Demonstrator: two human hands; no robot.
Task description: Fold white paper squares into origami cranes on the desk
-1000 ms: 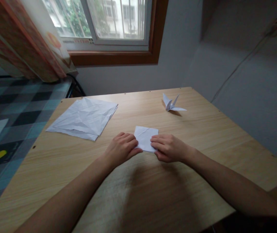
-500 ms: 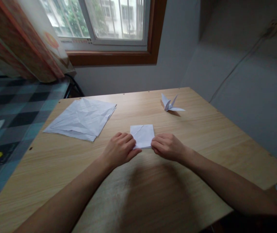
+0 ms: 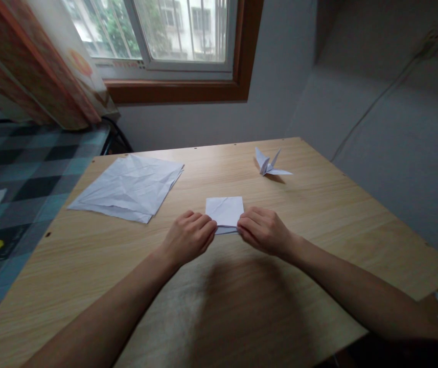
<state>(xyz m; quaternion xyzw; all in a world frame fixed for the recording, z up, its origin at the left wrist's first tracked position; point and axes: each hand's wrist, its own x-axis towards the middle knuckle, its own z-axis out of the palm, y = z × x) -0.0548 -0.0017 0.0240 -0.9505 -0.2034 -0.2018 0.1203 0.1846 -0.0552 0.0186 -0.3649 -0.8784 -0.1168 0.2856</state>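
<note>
A small folded white paper square lies on the wooden table in front of me. My left hand pinches its near left corner with curled fingers. My right hand grips its near right corner the same way. The near edge of the paper is lifted a little off the table, showing a layer underneath. Both forearms reach in from the bottom of the view.
A stack of creased white sheets lies at the table's left. A finished paper crane stands at the far right. A window and a curtain are behind; a checked bedspread lies to the left.
The paper square was turned straight and slid a little left. Both hands then closed in on its near corners, and its near edge has risen slightly.
</note>
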